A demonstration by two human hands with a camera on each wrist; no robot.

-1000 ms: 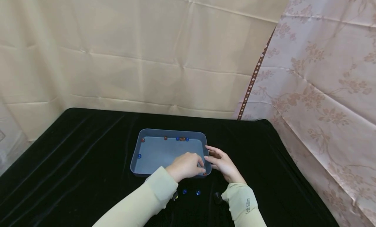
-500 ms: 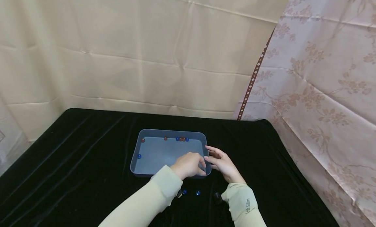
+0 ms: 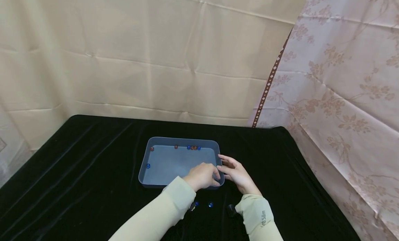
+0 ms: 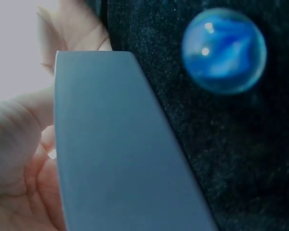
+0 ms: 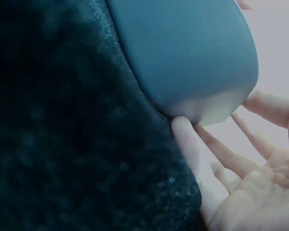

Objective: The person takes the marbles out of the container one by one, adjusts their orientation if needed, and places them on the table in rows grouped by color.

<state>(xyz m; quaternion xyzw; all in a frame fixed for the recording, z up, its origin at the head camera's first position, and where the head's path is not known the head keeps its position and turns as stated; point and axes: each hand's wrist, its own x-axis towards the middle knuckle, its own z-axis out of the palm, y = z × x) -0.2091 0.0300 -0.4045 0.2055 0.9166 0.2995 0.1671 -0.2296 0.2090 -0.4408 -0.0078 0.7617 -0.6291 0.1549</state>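
Note:
A blue-grey rectangular tray (image 3: 174,171) stands on the black cloth. My left hand (image 3: 201,176) reaches over its front edge into the right front corner, with index finger and thumb bent downward inside. Whether a marble is between them I cannot tell. In the left wrist view the tray wall (image 4: 111,144) covers part of this hand. My right hand (image 3: 237,175) holds the tray's right side, thumb over the rim. In the right wrist view its fingertips (image 5: 182,126) touch the tray's outer wall. Blue marbles (image 3: 188,147) and brown-red marbles (image 3: 176,146) lie along the tray's back.
A red-brown marble (image 3: 152,149) sits in the back left corner, and a blue marble (image 3: 148,166) lies by the left wall. On the cloth before the tray, a blue marble (image 3: 210,204) lies between the forearms; another (image 3: 196,203) is beside the left cuff. Curtains (image 3: 156,61) hang behind.
My left hand has shifted slightly right and farther into the corner. The reddish marble seen there at its fingertips is now out of sight. My right hand has stayed in place.

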